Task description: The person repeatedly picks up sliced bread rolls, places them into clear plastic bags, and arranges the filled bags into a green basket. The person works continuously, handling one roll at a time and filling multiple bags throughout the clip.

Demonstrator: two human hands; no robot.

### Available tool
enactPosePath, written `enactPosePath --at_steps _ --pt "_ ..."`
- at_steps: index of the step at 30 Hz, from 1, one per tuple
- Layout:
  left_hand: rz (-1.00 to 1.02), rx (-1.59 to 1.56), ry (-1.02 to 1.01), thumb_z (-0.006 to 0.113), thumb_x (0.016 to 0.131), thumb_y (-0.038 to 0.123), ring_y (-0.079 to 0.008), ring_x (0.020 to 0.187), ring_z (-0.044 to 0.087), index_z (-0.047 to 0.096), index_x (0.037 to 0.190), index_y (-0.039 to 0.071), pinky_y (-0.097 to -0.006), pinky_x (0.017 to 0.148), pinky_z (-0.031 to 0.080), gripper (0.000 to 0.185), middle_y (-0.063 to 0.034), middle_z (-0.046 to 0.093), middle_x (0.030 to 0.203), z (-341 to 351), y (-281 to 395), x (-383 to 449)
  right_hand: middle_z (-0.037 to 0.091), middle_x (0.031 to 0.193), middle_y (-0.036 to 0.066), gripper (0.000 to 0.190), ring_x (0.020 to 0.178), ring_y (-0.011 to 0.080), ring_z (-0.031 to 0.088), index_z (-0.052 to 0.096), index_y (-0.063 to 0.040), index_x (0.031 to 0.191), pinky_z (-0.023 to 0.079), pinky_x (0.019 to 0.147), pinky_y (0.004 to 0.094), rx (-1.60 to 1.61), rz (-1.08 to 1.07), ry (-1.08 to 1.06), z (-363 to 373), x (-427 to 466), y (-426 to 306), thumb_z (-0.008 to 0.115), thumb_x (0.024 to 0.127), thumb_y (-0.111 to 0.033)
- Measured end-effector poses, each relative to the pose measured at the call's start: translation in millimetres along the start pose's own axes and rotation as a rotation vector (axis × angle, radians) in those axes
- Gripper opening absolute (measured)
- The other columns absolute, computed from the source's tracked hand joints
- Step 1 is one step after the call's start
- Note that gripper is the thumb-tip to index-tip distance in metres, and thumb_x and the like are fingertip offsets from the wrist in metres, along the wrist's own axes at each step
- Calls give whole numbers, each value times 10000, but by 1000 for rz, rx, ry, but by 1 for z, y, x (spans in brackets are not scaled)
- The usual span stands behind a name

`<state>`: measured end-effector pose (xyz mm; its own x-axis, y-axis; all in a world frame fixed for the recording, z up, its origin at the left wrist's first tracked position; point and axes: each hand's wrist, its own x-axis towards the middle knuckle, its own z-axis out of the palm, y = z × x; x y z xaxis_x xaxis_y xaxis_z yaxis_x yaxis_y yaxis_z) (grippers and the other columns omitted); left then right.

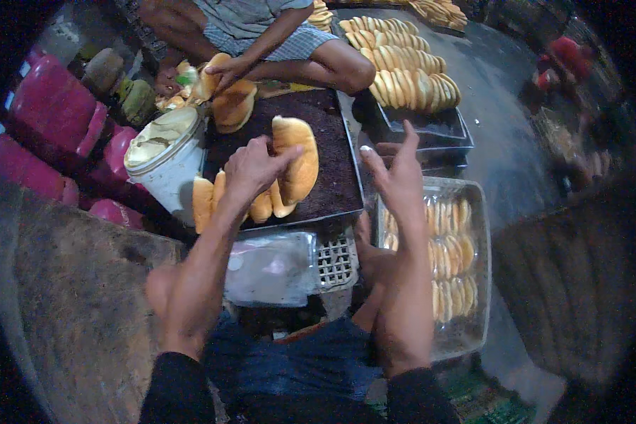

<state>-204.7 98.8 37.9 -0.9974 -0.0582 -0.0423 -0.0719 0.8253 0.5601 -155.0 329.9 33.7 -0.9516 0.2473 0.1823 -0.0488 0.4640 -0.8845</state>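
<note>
My left hand (262, 161) grips a flat bread roll (301, 169) over the dark tray (331, 159), its thumb across the roll's face. More rolls (261, 206) stand on edge along the tray's near side, partly behind my left wrist. My right hand (397, 164) is raised just right of the tray with its fingers apart, holding nothing; a white smear or covering shows on one fingertip. A white bucket of pale cream (161, 135) stands left of the tray. Across the tray, a co-worker's hand (225, 71) holds a roll, with an opened bread piece (234, 106) just below it.
A clear plastic crate (485, 265) with packed rolls stands at the right. Rows of bread (413, 63) fill a tray beyond it. Clear plastic bags (270, 270) lie on a plastic basket (339, 262) before me. Pink containers (58, 100) are at the left; a co-worker sits opposite.
</note>
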Motion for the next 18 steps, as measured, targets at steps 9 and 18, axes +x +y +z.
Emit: enactPosePath --at_steps 9,18 --pt "479 -43 355 745 820 415 -368 955 662 548 1207 67 -448 768 533 557 -180 668 1050 32 -2 -64 646 1132 212 845 1046 374 644 278 -22 1441 502 900 427 135 -187 166 -5 -27 -11 781 799 -240" --pt "908 376 356 649 822 515 -241 788 619 521 1255 57 -370 637 525 643 -69 584 866 -31 -11 -69 609 1184 216 920 1060 417 593 256 -19 1461 455 928 477 -65 -437 56 20 -47 -34 800 732 -155"
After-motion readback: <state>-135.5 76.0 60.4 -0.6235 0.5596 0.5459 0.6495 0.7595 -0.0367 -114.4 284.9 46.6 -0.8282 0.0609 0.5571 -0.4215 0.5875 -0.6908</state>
